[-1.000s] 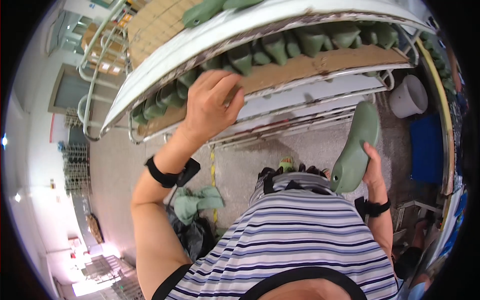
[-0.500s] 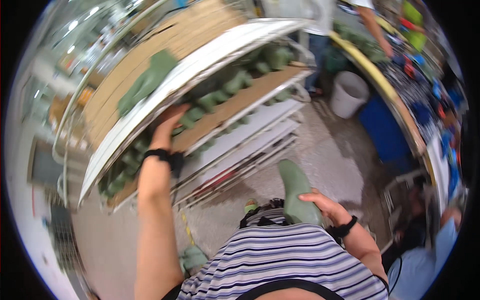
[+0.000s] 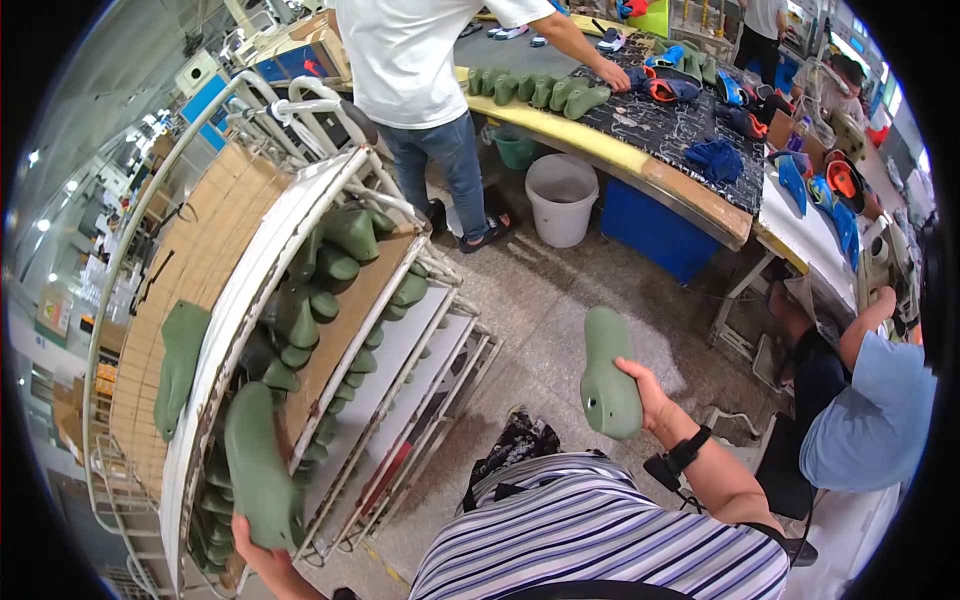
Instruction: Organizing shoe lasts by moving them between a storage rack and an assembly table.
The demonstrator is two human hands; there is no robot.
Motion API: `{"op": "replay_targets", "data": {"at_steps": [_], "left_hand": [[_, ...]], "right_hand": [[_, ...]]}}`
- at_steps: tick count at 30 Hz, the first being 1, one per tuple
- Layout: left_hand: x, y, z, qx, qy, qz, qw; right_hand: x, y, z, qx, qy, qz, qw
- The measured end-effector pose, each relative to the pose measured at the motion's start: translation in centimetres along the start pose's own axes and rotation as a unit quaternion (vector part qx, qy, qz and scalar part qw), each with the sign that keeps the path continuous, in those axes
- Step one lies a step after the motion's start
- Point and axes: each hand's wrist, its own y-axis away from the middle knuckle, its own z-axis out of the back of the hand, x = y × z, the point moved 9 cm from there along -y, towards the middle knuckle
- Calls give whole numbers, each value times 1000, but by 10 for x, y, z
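Note:
My right hand [image 3: 650,395] is closed round the edge of a green shoe last [image 3: 608,370], held out over the floor in front of my body. At the lower left, my left hand [image 3: 258,558] grips the end of a second shoe last [image 3: 255,460], which is beside the open side of a shelf rack [image 3: 345,365]. Rows of more green lasts [image 3: 290,315] stand on the rack's upper shelf, and others show on the shelves below. One single last [image 3: 180,370] lies on the rack's wooden top.
A person [image 3: 420,70] in a white shirt stands at a long workbench [image 3: 680,165] holding lasts and shoe parts. Beneath it are a white bucket [image 3: 562,200] and a blue bin [image 3: 655,230]. Another person [image 3: 865,410] in light blue sits at the right.
My left hand has come out from the rack's shelf with a shoe last in it. The last in my right hand is now held farther from my body. My view has swung to the right.

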Motion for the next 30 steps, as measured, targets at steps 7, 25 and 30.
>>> {"op": "replay_targets", "data": {"at_steps": [7, 25, 30], "left_hand": [[133, 4, -225, 283, 76, 251, 922], [328, -14, -673, 396, 53, 514, 759], [355, 0, -804, 374, 69, 519, 765]], "right_hand": [[57, -81, -55, 10, -55, 16, 998], [198, -116, 123, -30, -134, 85, 987], [341, -141, 144, 7, -113, 106, 988]]}}
